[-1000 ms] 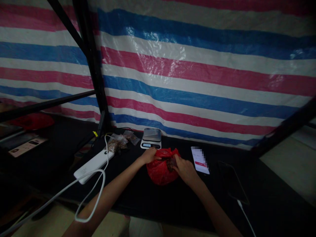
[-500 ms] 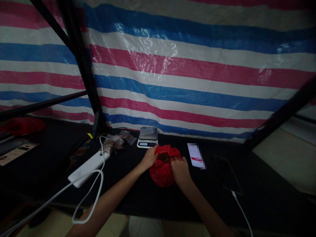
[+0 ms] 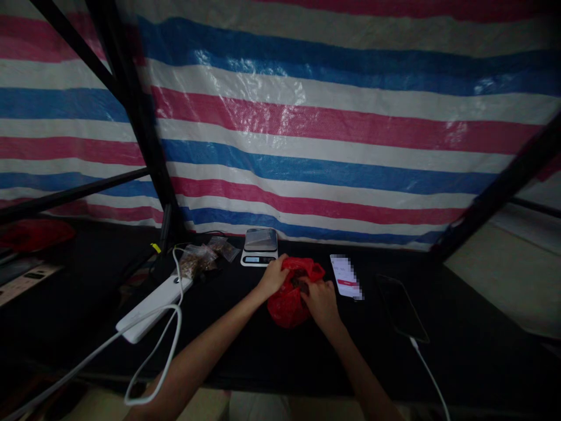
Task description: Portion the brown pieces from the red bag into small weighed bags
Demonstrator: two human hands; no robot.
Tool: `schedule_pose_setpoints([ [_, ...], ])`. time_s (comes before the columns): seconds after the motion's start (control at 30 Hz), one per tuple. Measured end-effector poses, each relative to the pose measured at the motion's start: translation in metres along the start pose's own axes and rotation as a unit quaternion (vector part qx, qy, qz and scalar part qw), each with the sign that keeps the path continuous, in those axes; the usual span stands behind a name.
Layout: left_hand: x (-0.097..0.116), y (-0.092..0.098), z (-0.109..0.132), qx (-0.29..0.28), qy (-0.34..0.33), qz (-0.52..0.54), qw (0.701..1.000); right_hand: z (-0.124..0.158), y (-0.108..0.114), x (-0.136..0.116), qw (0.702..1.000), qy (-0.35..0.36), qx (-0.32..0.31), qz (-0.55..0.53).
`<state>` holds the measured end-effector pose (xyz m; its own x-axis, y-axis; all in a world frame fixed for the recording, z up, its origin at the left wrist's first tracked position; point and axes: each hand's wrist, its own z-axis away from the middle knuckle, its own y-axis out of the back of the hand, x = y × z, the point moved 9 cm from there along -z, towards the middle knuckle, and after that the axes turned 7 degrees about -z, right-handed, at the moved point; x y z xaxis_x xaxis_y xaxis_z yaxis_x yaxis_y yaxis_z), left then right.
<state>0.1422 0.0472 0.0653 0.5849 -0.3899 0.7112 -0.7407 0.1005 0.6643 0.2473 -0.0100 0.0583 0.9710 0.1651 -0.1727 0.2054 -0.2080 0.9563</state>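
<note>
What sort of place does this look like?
Probably a makeshift packing spot, perhaps a small home setup: a striped tarpaulin as a wall, a digital scale on a black table, and small clear bags near a red plastic bag.

One camera worn on the person's head, looking forward and down, close to the left hand (image 3: 274,278) and right hand (image 3: 322,303), facing a striped tarp wall (image 3: 307,134) behind the counter (image 3: 245,362)

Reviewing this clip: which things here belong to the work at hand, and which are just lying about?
At hand:
- left hand
- right hand
- red plastic bag, held by both

Lying about:
- digital scale
- clear packets
- white power bank
- lit phone
- dark phone
</note>
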Motion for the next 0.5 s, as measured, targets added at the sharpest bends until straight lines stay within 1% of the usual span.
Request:
schedule_pose_setpoints([
  [0.1, -0.008, -0.002, 0.000, 0.015, 0.001, 0.026, 1.000, -0.001, 0.002, -0.008, 0.999, 0.013, 0.004, 0.033],
  [0.13, -0.011, -0.004, 0.001, 0.013, 0.004, 0.050, 0.999, -0.001, 0.002, -0.011, 0.999, 0.016, 0.002, 0.043],
  [0.2, -0.018, -0.011, 0.003, 0.000, 0.023, 0.138, 0.990, -0.002, 0.001, -0.015, 0.998, 0.020, -0.004, 0.051],
  [0.27, -0.026, -0.019, 0.006, -0.003, 0.054, 0.252, 0.966, -0.003, -0.001, -0.015, 0.999, 0.016, -0.002, 0.036],
  [0.33, -0.033, -0.024, 0.008, 0.016, 0.081, 0.338, 0.937, -0.004, -0.003, -0.011, 1.000, -0.001, 0.001, 0.007],
  [0.4, -0.039, -0.026, 0.009, 0.048, 0.101, 0.381, 0.918, -0.005, -0.007, -0.002, 0.999, -0.024, 0.004, -0.033],
  [0.5, -0.049, -0.026, 0.010, 0.094, 0.133, 0.411, 0.897, -0.007, -0.016, 0.011, 0.992, -0.045, -0.006, -0.120],
])
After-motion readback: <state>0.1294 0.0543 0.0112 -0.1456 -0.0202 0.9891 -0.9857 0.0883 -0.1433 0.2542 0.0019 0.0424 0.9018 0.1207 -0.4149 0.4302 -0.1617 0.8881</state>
